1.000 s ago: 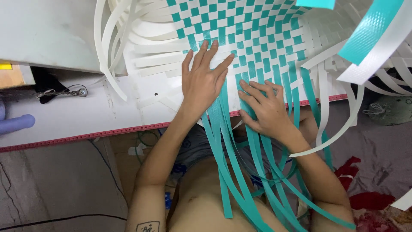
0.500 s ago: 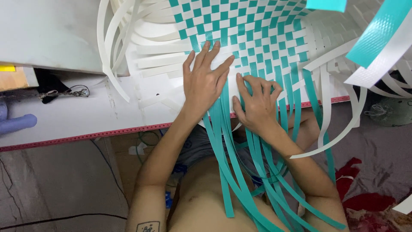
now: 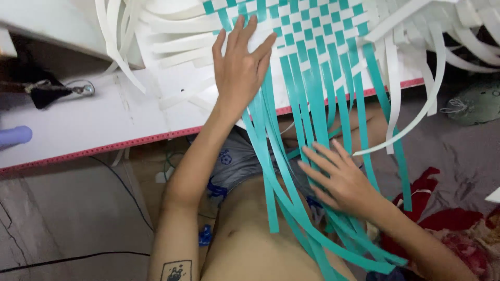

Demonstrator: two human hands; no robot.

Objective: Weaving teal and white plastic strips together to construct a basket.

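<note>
A half-woven mat of teal and white strips lies on a white table. My left hand presses flat on the mat's lower left corner, fingers spread. Loose teal strips hang from the woven edge over the table's front and down across my lap. My right hand is below the table edge, fingers apart, resting among these hanging teal strips without gripping any. Loose white strips curl off the mat's right and left sides.
The table has a red front edge. A black tool with a metal ring and a pale purple object lie at the left. Grey floor with a black cable is lower left. Red patterned cloth lies at lower right.
My right hand has dropped from the mat's woven edge down to the hanging teal strips over my lap. My left hand has stayed flat on the mat.
</note>
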